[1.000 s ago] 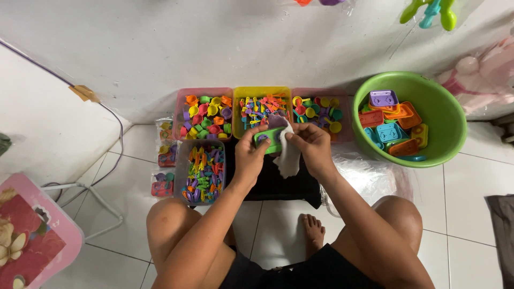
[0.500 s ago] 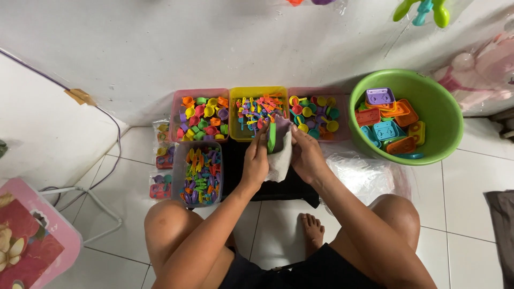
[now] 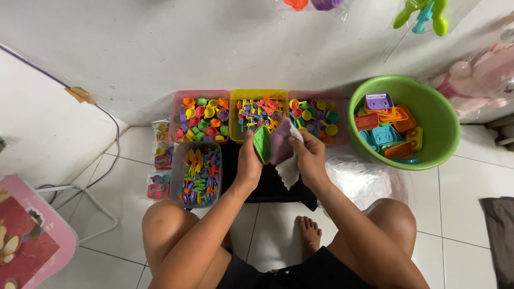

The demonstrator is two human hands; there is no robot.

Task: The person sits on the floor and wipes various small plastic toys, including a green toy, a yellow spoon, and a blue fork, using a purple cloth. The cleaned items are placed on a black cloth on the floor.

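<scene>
Flat green toy piece (image 3: pixel 262 143), seemingly ridged, held edge-on.

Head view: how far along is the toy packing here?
Done: several sealed packets of small toys lie left of the bins. In hand: the left hand holds a green tray on edge, and the right hand holds a clear bag with a purple piece against it; the tray is not inside yet. Left: the green bowl holds more trays, and the bins are full.
</scene>
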